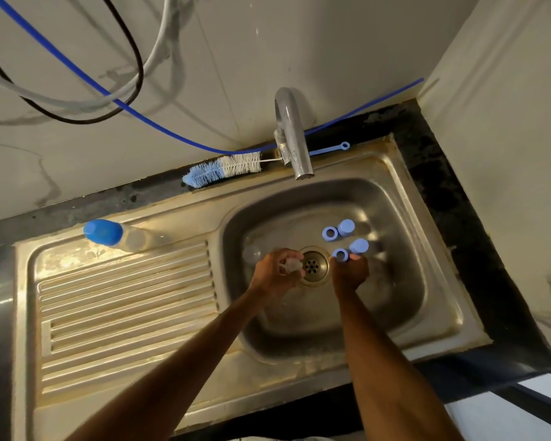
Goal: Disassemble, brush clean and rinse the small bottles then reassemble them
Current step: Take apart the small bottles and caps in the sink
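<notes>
While my left hand (277, 273) curls its fingers round a small clear bottle part (290, 265) just left of the drain (312, 265), my right hand (350, 273) pinches a blue ring (341, 255) at its fingertips, just right of the drain. Both hands are low in the sink bowl (395, 281). The clear part is blurred and half covered by my fingers, so I cannot tell whether it is a bottle body or a teat.

A blue cap (359, 246) lies just beyond the held ring. Further back, a second blue ring (330, 233) and a second blue cap (346, 227) sit side by side. A clear round piece (252, 253) lies left of my left hand, its outline faint against the steel.

A bottle brush (226, 170) lies on the back ledge, its handle partly hidden behind the tap (291, 138). A large clear bottle (109, 233) with a blue top lies on its side on the draining board (124, 297). Hoses (134, 58) on the wall are cut off by the frame edge.
</notes>
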### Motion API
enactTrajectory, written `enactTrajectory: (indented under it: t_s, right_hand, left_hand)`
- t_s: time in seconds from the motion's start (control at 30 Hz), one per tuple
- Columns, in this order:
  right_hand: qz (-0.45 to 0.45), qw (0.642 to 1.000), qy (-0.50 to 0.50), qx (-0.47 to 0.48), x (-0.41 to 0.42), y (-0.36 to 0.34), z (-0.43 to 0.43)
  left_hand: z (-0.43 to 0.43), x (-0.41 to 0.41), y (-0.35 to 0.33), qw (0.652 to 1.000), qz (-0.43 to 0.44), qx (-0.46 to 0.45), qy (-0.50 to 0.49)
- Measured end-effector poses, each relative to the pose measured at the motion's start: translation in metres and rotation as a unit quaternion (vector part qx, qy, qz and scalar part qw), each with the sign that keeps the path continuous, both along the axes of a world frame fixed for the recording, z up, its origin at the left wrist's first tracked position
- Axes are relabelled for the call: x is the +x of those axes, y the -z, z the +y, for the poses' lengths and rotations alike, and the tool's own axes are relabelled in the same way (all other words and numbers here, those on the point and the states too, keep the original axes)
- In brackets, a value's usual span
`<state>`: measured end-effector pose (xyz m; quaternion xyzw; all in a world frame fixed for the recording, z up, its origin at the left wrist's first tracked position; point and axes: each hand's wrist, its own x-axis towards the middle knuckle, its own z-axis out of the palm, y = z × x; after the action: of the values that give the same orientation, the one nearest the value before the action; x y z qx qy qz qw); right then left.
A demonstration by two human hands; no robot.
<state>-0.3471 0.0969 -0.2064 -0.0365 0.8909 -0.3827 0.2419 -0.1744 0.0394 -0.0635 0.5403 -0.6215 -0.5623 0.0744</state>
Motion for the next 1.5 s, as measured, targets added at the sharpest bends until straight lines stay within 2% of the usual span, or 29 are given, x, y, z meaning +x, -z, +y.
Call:
enactTrajectory:
  t_s: [0.13,0.27,0.33,0.4,0.47,0.5,0.57,0.63,0.8,0.93,1.07,1.13,1.5]
  right_hand:
    - [-0.004,0.999,0.038,0.005,0.011,-0.014,0.001]
    - [-0.045,0.998,-0.014,0.029,0.032,-0.036,0.014]
    - [-0.058,0.995,-0.076,0.041,0.040,-0.049,0.018]
    - [-0.129,0.986,-0.109,-0.010,0.047,-0.072,0.019]
    - [-0.275,0.947,-0.122,-0.110,0.055,-0.105,0.019]
    - [-0.305,0.929,-0.158,-0.135,0.059,-0.124,0.019]
    - [-0.288,0.913,-0.250,-0.143,0.063,-0.149,0.023]
    - [-0.239,0.915,-0.298,-0.132,0.063,-0.152,0.027]
    - [-0.127,0.944,-0.293,-0.080,0.062,-0.144,0.022]
    - [-0.079,0.965,-0.246,-0.043,0.070,-0.100,0.020]
    - [-0.054,0.926,-0.369,0.065,0.084,-0.055,0.014]
    - [-0.011,0.905,-0.411,0.113,0.088,-0.035,0.007]
    - [0.024,0.873,-0.471,0.123,0.100,-0.005,-0.002]
  left_hand:
    - [0.002,0.001,-0.001,1.000,0.001,0.005,-0.004]
    - [0.006,0.003,-0.004,1.000,-0.015,-0.008,-0.005]
    - [0.007,0.005,-0.006,0.999,-0.040,-0.032,0.004]
    - [0.006,0.007,-0.006,0.995,-0.070,-0.065,0.012]
    - [0.005,0.011,-0.009,0.990,-0.089,-0.107,0.017]
    - [0.005,0.013,-0.011,0.987,-0.095,-0.129,0.022]
    - [0.006,0.017,-0.012,0.983,-0.098,-0.155,0.030]
    - [0.006,0.018,-0.017,0.978,-0.108,-0.170,0.057]
    - [0.007,0.026,-0.027,0.974,-0.122,-0.139,0.130]
    - [0.006,0.052,-0.020,0.970,-0.160,-0.147,0.106]
    - [-0.004,0.063,-0.021,0.967,-0.177,-0.177,0.052]
    - [-0.007,0.065,-0.026,0.965,-0.180,-0.188,0.034]
    - [-0.008,0.074,-0.025,0.971,-0.153,-0.184,0.008]
